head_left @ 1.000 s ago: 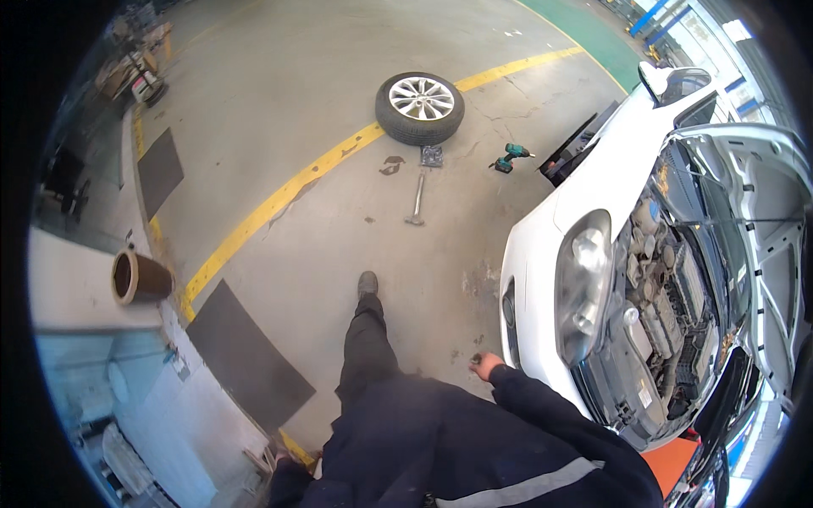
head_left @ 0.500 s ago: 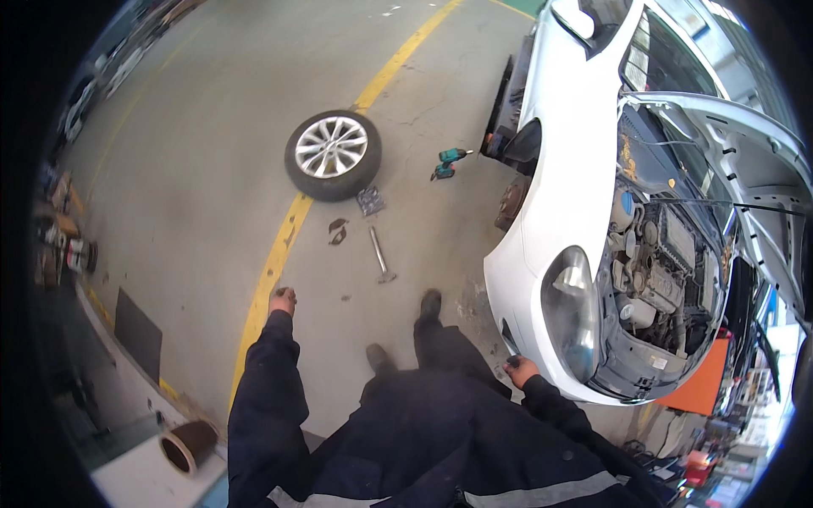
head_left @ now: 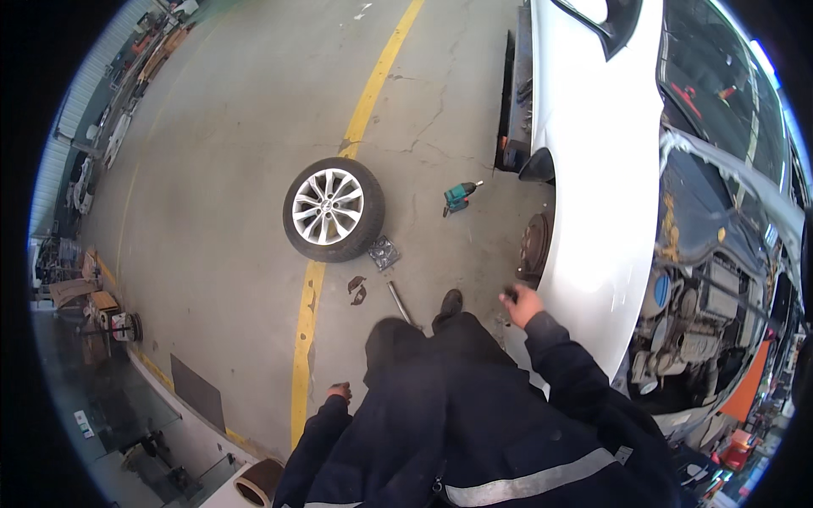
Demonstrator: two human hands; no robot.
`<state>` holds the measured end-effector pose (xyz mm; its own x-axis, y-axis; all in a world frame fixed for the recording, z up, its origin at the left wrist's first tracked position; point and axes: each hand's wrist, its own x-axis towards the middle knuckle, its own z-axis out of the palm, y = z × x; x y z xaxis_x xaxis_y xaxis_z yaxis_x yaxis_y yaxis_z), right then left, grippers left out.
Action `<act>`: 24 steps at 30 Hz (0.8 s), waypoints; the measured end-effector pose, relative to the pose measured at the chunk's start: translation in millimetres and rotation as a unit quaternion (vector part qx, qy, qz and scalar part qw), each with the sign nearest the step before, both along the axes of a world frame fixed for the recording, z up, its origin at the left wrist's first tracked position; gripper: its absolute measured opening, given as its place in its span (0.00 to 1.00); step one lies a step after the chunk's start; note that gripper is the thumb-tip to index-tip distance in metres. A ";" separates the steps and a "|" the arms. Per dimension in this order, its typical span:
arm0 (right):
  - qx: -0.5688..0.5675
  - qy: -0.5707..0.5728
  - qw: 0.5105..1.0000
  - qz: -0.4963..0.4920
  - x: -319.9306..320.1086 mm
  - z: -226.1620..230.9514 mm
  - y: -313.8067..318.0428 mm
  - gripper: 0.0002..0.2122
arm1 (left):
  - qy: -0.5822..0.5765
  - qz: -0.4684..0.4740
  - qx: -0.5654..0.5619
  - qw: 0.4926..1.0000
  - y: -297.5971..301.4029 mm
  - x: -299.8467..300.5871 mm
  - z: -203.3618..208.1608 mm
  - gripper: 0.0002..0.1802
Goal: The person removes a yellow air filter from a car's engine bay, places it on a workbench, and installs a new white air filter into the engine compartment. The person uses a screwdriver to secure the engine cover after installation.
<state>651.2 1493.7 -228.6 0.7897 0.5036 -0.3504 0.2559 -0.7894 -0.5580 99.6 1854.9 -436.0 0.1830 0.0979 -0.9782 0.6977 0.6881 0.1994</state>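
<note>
My right hand is held out beside the white car's front wing, close to the exposed brake disc. Its fingers are curled, and something small and dark shows at the fingertips, too small to name. Low at my left side, my left hand hangs with its fingers bent in; whatever they may hold is hidden. A wheel with a silver rim lies flat on the floor ahead. Near it are two dark brake pads, a clear packet and a metal bar tool, partly covered by my leg.
A teal cordless drill lies on the floor between the wheel and the car. The bonnet is up over the engine bay. A yellow line runs along the floor. At lower left stands a brown pot by a low wall.
I have moved forward along the car, nearer to the wheel and brake disc. My right hand has risen from beside the front bumper toward the wheel arch; my left hand has dropped closer to my body.
</note>
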 end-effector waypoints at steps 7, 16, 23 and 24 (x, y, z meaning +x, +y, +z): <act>0.085 0.069 0.993 -0.032 161.3 43.9 111.1 0.17 | 0.047 -0.539 0.300 0.786 44.8 112.3 17.1 0.14; -0.024 0.135 0.987 -0.080 383.0 -75.6 230.3 0.17 | -0.071 -0.656 0.309 0.685 160.9 382.2 -55.3 0.08; -0.211 0.053 0.955 -0.199 633.9 -293.3 279.8 0.29 | 0.150 -0.430 0.118 0.883 250.4 527.0 -84.9 0.24; -0.295 0.072 0.936 -0.177 670.5 -319.1 288.8 0.31 | 0.139 -0.577 0.140 0.793 288.1 499.2 -89.6 0.24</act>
